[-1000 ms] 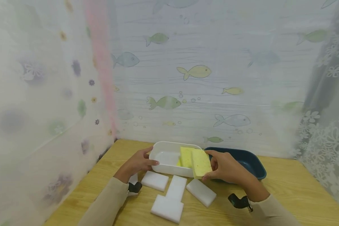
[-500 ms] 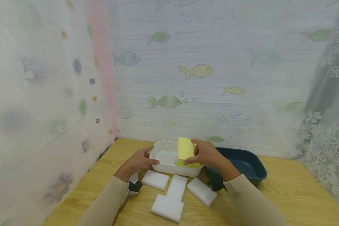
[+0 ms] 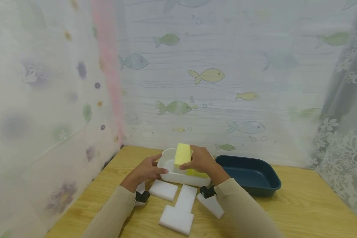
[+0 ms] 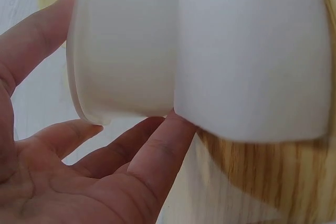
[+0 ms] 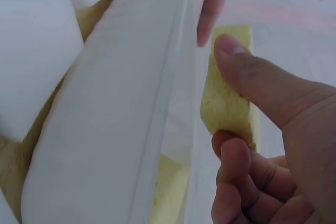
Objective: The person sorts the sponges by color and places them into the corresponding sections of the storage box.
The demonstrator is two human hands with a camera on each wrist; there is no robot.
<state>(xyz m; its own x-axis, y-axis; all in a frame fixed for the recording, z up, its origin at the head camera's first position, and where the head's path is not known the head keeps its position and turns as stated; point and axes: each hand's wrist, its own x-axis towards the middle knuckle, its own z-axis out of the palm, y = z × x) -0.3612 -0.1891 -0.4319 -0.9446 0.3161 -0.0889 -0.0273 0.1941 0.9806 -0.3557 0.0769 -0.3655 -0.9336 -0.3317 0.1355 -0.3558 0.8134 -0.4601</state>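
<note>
My right hand [image 3: 202,162] pinches a yellow sponge [image 3: 182,154] between thumb and fingers, above the white plastic tub [image 3: 184,178]. In the right wrist view, the held sponge [image 5: 228,95] is tilted and apart from the tub wall [image 5: 110,93]. Another yellow sponge [image 5: 170,184] lies in the tub; part of it is hidden by the wall and my right hand. My left hand [image 3: 145,170] holds the tub's left end, with the thumb at the front rim and a finger at the back. In the left wrist view, a white sponge [image 4: 252,56] is beside those fingers [image 4: 165,150].
A dark blue tub [image 3: 252,190] stands right of the white one. Several white sponges lie on the wooden table [image 3: 309,205] in front, including one at the middle [image 3: 176,219] and one near my right wrist [image 3: 209,205]. Printed curtains [image 3: 208,109] hang behind and at the left.
My right hand has carried the yellow sponge leftward from the white tub's right end to above its middle, turning it on the way. My left hand has stayed at the left end.
</note>
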